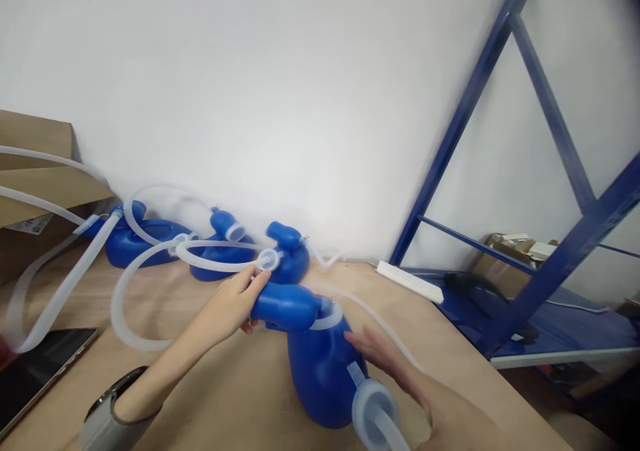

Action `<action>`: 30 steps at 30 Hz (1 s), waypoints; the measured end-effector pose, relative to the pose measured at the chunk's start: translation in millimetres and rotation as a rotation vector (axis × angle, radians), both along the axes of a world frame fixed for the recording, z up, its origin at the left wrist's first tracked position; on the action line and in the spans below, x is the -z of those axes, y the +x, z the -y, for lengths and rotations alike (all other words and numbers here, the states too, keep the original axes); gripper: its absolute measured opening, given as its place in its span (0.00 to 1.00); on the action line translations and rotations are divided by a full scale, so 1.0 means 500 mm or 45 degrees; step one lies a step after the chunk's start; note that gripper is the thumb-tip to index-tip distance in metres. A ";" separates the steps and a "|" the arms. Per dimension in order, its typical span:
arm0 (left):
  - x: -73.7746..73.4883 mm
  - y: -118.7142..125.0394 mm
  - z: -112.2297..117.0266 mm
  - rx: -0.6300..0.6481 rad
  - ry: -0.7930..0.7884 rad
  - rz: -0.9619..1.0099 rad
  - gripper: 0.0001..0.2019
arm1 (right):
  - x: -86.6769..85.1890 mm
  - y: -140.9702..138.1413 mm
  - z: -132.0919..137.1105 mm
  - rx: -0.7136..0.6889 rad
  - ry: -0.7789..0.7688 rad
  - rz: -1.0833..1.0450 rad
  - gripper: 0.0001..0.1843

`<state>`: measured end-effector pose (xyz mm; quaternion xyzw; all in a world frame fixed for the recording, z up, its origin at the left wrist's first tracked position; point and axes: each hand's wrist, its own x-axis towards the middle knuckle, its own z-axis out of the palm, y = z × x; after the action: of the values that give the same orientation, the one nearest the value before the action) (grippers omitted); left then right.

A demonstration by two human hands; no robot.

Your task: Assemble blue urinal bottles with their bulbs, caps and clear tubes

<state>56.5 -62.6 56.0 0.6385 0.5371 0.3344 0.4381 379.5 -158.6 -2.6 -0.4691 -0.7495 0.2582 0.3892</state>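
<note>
A blue plastic urinal bottle (325, 377) with a bent neck stands tilted in front of me. My left hand (245, 297) is closed around the mouth end of its neck, thumb on top and fingertips below. A translucent cap (375, 411) with a tube hangs at the bottle's lower right side. My right hand (383, 354), somewhat blurred, is at the bottle's right side with fingers stretched toward it; whether they touch it I cannot tell. Just beyond my left hand, another translucent cap (269, 259) sits by a second blue bottle (295, 264).
More blue bottles (215, 267) with looping clear tubes (117, 304) line the wall. A cardboard box (35, 191) and a dark-screened phone or tablet (45, 371) are at left. On the right lie a white power strip (410, 282) and a blue metal rack (450, 137).
</note>
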 end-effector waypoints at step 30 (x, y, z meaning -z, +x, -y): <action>0.032 0.079 -0.016 -0.140 0.167 0.167 0.26 | -0.018 -0.042 -0.053 0.570 -0.306 -0.969 0.28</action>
<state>96.2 -54.8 40.1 0.6121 0.5184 0.4335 0.4108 358.4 -132.4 6.4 -0.5331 -0.3980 0.4068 0.6261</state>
